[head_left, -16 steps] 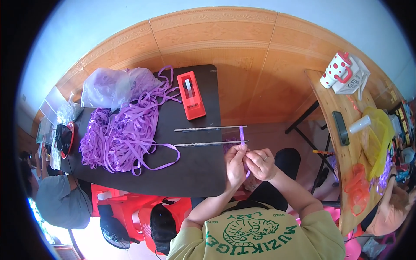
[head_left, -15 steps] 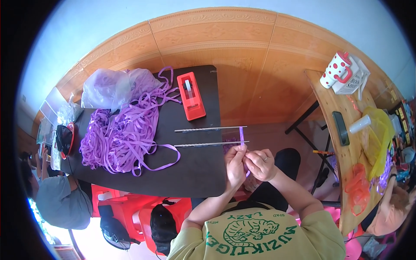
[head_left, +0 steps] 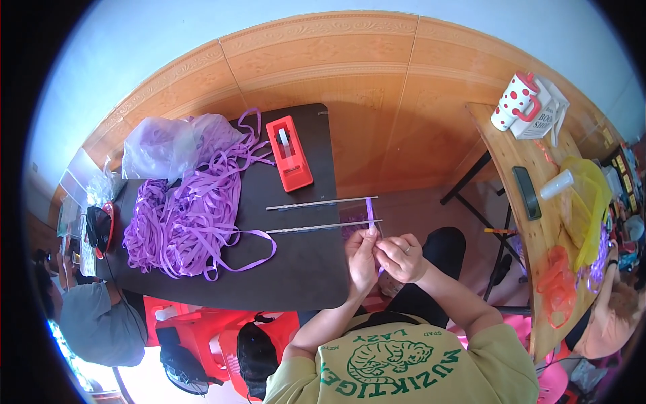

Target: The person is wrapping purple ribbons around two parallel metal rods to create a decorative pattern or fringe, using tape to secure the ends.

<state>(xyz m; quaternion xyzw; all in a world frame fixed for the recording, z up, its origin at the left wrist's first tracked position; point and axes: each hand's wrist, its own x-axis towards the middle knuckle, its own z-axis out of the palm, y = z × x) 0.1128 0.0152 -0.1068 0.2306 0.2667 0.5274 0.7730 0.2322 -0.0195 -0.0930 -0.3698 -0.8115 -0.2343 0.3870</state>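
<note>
Two thin metal rods (head_left: 296, 229) lie side by side and stick out past the right edge of the dark table. A purple ribbon (head_left: 370, 210) spans their outer ends. Just below the nearer rod, my left hand (head_left: 363, 259) pinches this ribbon between thumb and fingers. My right hand (head_left: 402, 258), with a ring on one finger, is closed beside it, touching the left fingertips. A short tail of ribbon shows beneath the two hands; the part inside my fingers is hidden. To the left spreads a large tangled heap of purple ribbon (head_left: 195, 222), one loop reaching toward the rods.
A red tape dispenser (head_left: 294, 168) stands behind the rods on the dark table (head_left: 296, 276). A translucent bag (head_left: 158, 148) sits at the back left. On the right, a wooden table (head_left: 538, 269) carries a dotted tumbler (head_left: 515, 101), a phone and bags. People sit at both sides.
My hands stay at the ribbon by the rod ends, and my right hand has drawn closer to the left. The whole view has shifted slightly.
</note>
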